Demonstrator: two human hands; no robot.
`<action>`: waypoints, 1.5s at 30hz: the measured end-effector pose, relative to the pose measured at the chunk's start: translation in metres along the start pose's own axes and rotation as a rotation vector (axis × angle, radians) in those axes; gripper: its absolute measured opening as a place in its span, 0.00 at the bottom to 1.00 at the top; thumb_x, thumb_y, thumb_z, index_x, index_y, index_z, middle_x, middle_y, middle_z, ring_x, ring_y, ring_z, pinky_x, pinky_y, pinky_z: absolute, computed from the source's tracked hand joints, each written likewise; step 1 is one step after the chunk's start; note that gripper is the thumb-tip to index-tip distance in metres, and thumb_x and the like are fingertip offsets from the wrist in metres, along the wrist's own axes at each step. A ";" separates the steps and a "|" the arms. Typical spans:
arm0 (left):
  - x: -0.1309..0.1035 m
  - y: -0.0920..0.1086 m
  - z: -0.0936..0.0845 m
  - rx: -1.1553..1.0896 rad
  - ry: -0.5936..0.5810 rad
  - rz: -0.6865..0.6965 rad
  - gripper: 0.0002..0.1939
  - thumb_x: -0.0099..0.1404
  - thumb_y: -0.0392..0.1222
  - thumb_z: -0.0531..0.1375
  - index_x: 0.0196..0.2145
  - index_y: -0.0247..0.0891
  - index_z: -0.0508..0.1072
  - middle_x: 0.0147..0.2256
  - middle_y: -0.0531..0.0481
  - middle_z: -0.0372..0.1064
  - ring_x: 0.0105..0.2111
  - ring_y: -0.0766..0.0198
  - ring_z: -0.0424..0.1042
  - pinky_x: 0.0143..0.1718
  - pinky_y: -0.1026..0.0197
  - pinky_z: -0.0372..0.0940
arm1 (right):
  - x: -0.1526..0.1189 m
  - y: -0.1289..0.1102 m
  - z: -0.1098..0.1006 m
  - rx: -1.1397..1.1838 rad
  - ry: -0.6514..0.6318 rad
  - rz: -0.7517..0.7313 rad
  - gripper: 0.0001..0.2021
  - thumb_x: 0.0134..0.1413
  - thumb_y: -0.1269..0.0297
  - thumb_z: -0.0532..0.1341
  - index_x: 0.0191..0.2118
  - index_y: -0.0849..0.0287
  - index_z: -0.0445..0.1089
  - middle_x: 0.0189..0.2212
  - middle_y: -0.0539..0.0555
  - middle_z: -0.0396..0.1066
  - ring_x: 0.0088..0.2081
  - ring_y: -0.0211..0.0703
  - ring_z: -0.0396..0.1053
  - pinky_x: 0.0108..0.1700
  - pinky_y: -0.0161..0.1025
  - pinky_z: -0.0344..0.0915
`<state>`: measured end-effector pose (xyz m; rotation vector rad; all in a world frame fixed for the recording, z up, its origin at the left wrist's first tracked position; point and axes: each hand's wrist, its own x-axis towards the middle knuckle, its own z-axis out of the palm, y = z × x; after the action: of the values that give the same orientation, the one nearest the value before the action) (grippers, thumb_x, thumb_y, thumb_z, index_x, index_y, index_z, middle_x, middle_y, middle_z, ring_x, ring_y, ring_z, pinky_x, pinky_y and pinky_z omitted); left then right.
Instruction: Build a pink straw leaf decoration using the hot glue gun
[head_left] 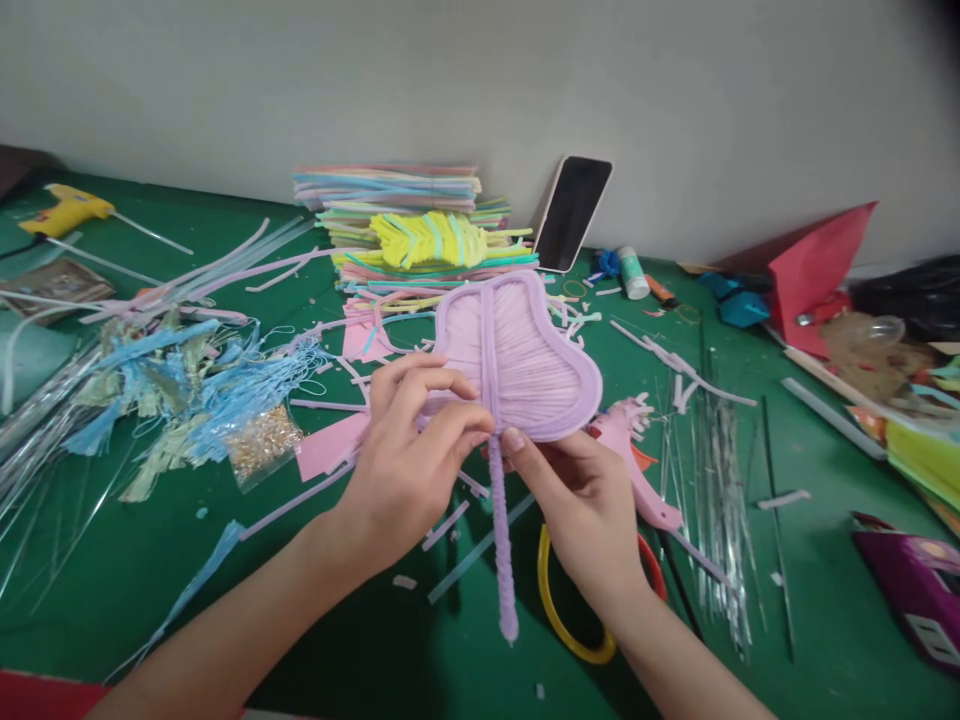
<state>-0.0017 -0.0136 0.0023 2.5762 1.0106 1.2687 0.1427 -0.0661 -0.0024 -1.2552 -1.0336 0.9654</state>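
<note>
A purple fan-shaped piece (536,370) made of fuzzy stems is held up over the green table, its twisted purple handle (502,540) pointing down toward me. My left hand (420,440) pinches at the base of the fan, thumb and fingertips together where the double centre stems meet the handle. From the right, my right hand (577,500) grips the lower edge of the fan, thumb on top beside the handle and the other fingers behind it. Part of the fan's left lobe is hidden by my left hand.
Bundled coloured stems (386,188) and a phone (574,213) stand by the wall. Blue tassels (225,385) and a bag of gold beads (262,445) lie left. Yellow-handled scissors (555,600), a pink tool (637,480) and silver strands (724,500) are at right; a yellow glue gun (67,212) is far left.
</note>
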 end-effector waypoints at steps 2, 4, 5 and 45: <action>0.000 -0.001 0.000 0.034 0.019 0.056 0.06 0.64 0.29 0.60 0.34 0.38 0.72 0.39 0.45 0.68 0.50 0.53 0.63 0.53 0.46 0.61 | 0.000 -0.001 0.001 0.008 0.008 0.006 0.06 0.55 0.63 0.64 0.36 0.56 0.78 0.32 0.50 0.79 0.32 0.40 0.74 0.36 0.37 0.72; 0.000 -0.003 0.000 0.075 0.057 0.117 0.07 0.62 0.29 0.61 0.35 0.40 0.73 0.38 0.46 0.69 0.50 0.53 0.63 0.53 0.46 0.61 | 0.001 -0.002 0.003 0.020 0.021 0.017 0.06 0.54 0.62 0.65 0.35 0.56 0.78 0.31 0.50 0.79 0.32 0.41 0.73 0.36 0.38 0.72; -0.001 -0.003 -0.001 0.087 0.074 0.132 0.08 0.61 0.29 0.62 0.36 0.41 0.73 0.39 0.46 0.70 0.49 0.53 0.64 0.54 0.46 0.61 | 0.001 -0.003 0.003 0.029 0.030 0.023 0.06 0.53 0.62 0.65 0.35 0.56 0.78 0.31 0.50 0.79 0.32 0.41 0.73 0.36 0.38 0.72; 0.001 0.012 0.004 -1.307 -0.092 -0.843 0.14 0.62 0.40 0.64 0.47 0.39 0.76 0.49 0.49 0.75 0.53 0.56 0.71 0.54 0.57 0.68 | 0.002 0.008 -0.006 0.176 -0.040 0.127 0.09 0.55 0.57 0.64 0.33 0.55 0.78 0.30 0.52 0.79 0.31 0.45 0.76 0.36 0.43 0.75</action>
<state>0.0075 -0.0212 0.0049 1.0318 0.6896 0.9738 0.1485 -0.0653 -0.0104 -1.1700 -0.8868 1.1576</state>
